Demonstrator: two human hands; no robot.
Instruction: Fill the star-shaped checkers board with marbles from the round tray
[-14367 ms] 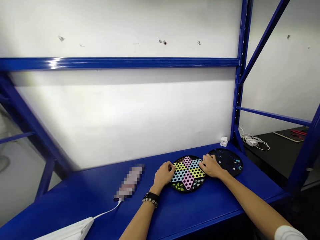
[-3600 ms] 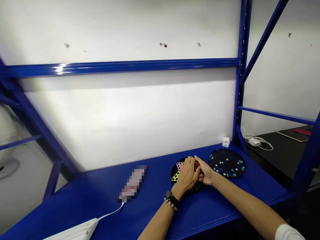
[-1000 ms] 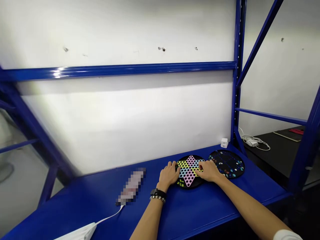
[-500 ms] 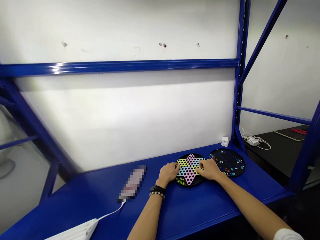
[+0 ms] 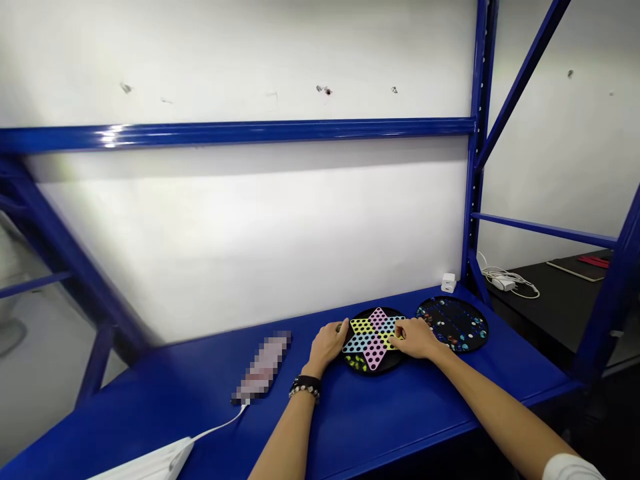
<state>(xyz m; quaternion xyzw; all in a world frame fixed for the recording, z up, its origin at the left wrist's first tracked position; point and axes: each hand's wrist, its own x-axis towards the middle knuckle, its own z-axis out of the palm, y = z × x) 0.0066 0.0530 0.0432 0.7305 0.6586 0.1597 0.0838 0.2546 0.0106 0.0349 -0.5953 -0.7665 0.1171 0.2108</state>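
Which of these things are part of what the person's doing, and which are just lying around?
Seemingly in use:
Chinese checkers board, with left hand and right hand at it
round black tray under it
yellow-green marbles
second black tray, holding more marbles

Apparently just lying about:
pixelated phone-shaped object
white cable
white plug adapters
charger on the black table

Left hand (image 5: 327, 344), right hand (image 5: 416, 337) curled, apart; forearms (image 5: 493, 408) angled inward.
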